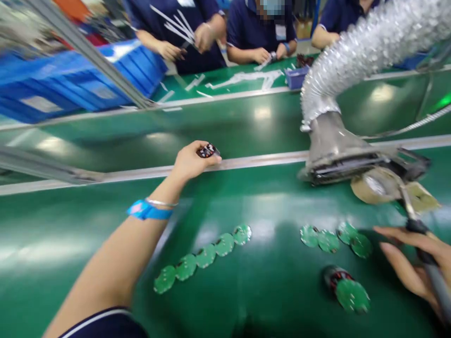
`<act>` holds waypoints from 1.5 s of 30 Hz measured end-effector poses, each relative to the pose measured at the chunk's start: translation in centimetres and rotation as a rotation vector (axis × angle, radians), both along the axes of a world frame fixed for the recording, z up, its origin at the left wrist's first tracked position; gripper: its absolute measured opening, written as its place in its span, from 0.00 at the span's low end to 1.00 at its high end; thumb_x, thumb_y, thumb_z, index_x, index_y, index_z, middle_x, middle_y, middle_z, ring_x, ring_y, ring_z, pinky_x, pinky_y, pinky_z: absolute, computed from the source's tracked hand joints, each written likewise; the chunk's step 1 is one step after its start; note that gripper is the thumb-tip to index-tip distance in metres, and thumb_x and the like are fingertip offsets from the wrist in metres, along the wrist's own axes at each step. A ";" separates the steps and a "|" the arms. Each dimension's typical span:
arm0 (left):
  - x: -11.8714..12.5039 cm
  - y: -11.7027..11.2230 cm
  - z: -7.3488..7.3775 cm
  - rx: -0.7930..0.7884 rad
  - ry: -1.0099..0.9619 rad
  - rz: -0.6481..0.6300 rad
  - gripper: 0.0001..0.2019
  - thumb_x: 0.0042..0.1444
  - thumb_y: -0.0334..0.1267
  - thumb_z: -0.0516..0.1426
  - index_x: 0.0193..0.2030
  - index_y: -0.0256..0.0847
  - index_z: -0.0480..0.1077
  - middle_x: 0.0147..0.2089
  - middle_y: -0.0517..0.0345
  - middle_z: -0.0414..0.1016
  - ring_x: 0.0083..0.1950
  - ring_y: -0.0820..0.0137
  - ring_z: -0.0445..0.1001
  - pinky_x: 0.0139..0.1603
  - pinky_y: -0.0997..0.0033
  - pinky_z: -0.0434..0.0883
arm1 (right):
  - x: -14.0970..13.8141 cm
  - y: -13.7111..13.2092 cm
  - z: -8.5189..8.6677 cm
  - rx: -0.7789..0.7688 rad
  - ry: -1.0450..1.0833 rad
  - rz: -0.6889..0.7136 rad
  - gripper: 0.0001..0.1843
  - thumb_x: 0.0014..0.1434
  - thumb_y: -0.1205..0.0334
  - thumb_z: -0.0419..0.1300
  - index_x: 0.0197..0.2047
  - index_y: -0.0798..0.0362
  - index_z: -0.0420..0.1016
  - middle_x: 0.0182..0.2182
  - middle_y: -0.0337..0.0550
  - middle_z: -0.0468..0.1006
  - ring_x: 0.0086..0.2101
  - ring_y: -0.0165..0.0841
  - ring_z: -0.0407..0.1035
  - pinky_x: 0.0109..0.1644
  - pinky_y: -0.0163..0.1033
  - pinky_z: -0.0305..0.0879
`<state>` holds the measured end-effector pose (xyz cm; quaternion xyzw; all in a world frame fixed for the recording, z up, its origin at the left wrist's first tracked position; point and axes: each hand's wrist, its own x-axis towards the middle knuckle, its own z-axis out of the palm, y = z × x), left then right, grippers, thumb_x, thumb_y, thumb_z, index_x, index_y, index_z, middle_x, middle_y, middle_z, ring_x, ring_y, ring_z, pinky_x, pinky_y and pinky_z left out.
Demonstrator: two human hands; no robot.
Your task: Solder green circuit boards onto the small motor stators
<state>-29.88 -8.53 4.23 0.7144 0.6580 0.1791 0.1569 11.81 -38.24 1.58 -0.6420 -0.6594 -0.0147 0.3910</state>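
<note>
My left hand (193, 160) is stretched far forward to the metal strip at the far edge of the green bench, closed on a small dark round assembly (206, 150) with red specks. My right hand (414, 265) at the lower right grips a soldering iron (428, 256) by its handle, tip pointing up toward the fume hood. On the bench between them lie a row of several round green circuit boards (204, 257), a second cluster of round boards (334, 238), and one board fitted on a dark red part (347, 291).
A silver flexible fume duct with a grey hood (338, 145) hangs over the bench at right, beside a tape roll (373, 185). Beyond a green conveyor (225, 126), other people handle white strips. Blue crates (70, 80) stand at the far left, crossed by a slanted metal rail (88, 51).
</note>
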 end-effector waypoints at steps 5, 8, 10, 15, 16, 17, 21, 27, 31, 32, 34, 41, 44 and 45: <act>7.6 -11.4 -1.1 -0.110 -0.089 -0.401 0.25 0.47 0.47 0.65 0.51 0.39 0.70 0.49 0.53 0.77 0.49 0.60 0.73 0.54 0.59 0.68 | -0.4 -2.1 0.8 -0.120 0.094 0.489 0.26 0.51 0.70 0.67 0.50 0.50 0.61 0.52 0.56 0.77 0.54 0.46 0.70 0.56 0.54 0.69; 10.6 -17.8 -1.8 0.075 -0.048 -0.483 0.25 0.50 0.44 0.62 0.55 0.38 0.67 0.55 0.45 0.73 0.57 0.52 0.68 0.59 0.51 0.62 | -1.5 -2.8 1.6 -0.208 0.115 0.706 0.24 0.54 0.74 0.63 0.51 0.49 0.61 0.52 0.54 0.77 0.56 0.44 0.68 0.57 0.54 0.70; 12.0 -21.3 -1.9 0.193 -0.072 -0.562 0.28 0.50 0.43 0.61 0.58 0.38 0.64 0.59 0.43 0.70 0.61 0.51 0.64 0.61 0.48 0.57 | -2.1 -3.2 1.8 -0.218 0.102 0.772 0.23 0.55 0.76 0.62 0.51 0.49 0.62 0.50 0.51 0.79 0.55 0.42 0.70 0.55 0.52 0.72; 14.2 -26.0 -1.6 0.127 -0.201 -0.772 0.28 0.46 0.46 0.62 0.55 0.42 0.66 0.56 0.47 0.71 0.57 0.53 0.66 0.58 0.51 0.56 | -3.0 -3.6 1.2 -0.100 0.074 0.775 0.22 0.57 0.79 0.61 0.50 0.48 0.66 0.45 0.44 0.80 0.50 0.38 0.73 0.51 0.46 0.74; 14.4 -26.2 -1.7 0.129 -0.210 -0.777 0.28 0.46 0.46 0.62 0.55 0.42 0.67 0.56 0.47 0.71 0.58 0.53 0.66 0.58 0.50 0.55 | -3.0 -3.6 1.0 -0.081 0.078 0.776 0.22 0.57 0.79 0.61 0.51 0.48 0.67 0.45 0.44 0.80 0.50 0.37 0.74 0.51 0.46 0.74; 14.5 -26.2 -1.8 0.137 -0.219 -0.781 0.27 0.46 0.46 0.63 0.55 0.42 0.67 0.56 0.46 0.71 0.58 0.53 0.66 0.58 0.50 0.55 | -3.1 -3.6 0.9 -0.074 0.083 0.775 0.23 0.57 0.79 0.61 0.51 0.48 0.67 0.45 0.44 0.80 0.50 0.37 0.74 0.50 0.45 0.75; 14.7 -25.9 -2.1 0.148 -0.302 -0.830 0.30 0.44 0.51 0.65 0.53 0.39 0.68 0.52 0.45 0.72 0.55 0.53 0.68 0.56 0.50 0.58 | -3.3 -3.6 1.0 -0.045 0.103 0.772 0.24 0.57 0.80 0.61 0.53 0.49 0.67 0.45 0.45 0.80 0.48 0.36 0.75 0.49 0.43 0.76; 16.0 -26.9 -2.3 -0.113 -0.564 -0.768 0.18 0.52 0.39 0.62 0.49 0.39 0.70 0.43 0.52 0.72 0.41 0.66 0.74 0.42 0.66 0.72 | -4.6 -3.1 1.8 0.083 0.063 0.683 0.20 0.56 0.79 0.61 0.48 0.47 0.71 0.41 0.42 0.82 0.39 0.35 0.78 0.42 0.42 0.78; 16.5 -27.6 -2.4 -0.342 -0.739 -0.576 0.14 0.49 0.31 0.59 0.45 0.38 0.71 0.39 0.57 0.68 0.30 0.76 0.71 0.29 0.76 0.72 | -6.2 -2.7 1.7 0.150 0.031 0.524 0.22 0.56 0.78 0.60 0.50 0.47 0.71 0.41 0.43 0.82 0.37 0.35 0.77 0.42 0.42 0.77; 16.6 -27.7 -2.4 -0.366 -0.760 -0.541 0.13 0.49 0.30 0.59 0.43 0.38 0.71 0.37 0.58 0.68 0.29 0.77 0.71 0.28 0.77 0.72 | -6.4 -2.7 1.7 0.154 0.006 0.500 0.21 0.56 0.79 0.60 0.50 0.48 0.72 0.41 0.43 0.82 0.36 0.35 0.77 0.42 0.42 0.77; 16.6 -27.8 -2.4 -0.402 -0.792 -0.483 0.10 0.48 0.30 0.60 0.39 0.37 0.71 0.35 0.60 0.67 0.28 0.78 0.70 0.26 0.79 0.70 | -6.7 -2.8 1.8 0.143 -0.062 0.478 0.20 0.57 0.79 0.59 0.49 0.49 0.72 0.39 0.45 0.82 0.33 0.33 0.75 0.39 0.41 0.75; 16.6 -28.2 -2.6 -0.535 -0.907 -0.401 0.09 0.45 0.27 0.59 0.36 0.36 0.68 0.35 0.61 0.67 0.26 0.80 0.71 0.24 0.82 0.68 | -5.7 -3.9 3.0 -0.142 -0.192 0.589 0.17 0.60 0.73 0.58 0.52 0.53 0.69 0.42 0.50 0.78 0.40 0.38 0.71 0.45 0.45 0.72; 16.6 -28.3 -2.6 -0.565 -0.904 -0.372 0.09 0.46 0.27 0.59 0.36 0.36 0.67 0.35 0.61 0.67 0.27 0.80 0.71 0.25 0.81 0.69 | -5.6 -4.1 3.1 -0.191 -0.192 0.562 0.17 0.61 0.73 0.58 0.53 0.52 0.68 0.41 0.50 0.77 0.39 0.38 0.70 0.42 0.44 0.71; 16.6 -28.4 -2.6 -0.571 -0.903 -0.363 0.08 0.47 0.28 0.59 0.36 0.36 0.67 0.36 0.60 0.68 0.27 0.80 0.71 0.26 0.81 0.70 | -5.6 -4.1 3.0 -0.192 -0.186 0.547 0.17 0.61 0.72 0.58 0.54 0.53 0.68 0.40 0.49 0.77 0.37 0.38 0.69 0.41 0.44 0.71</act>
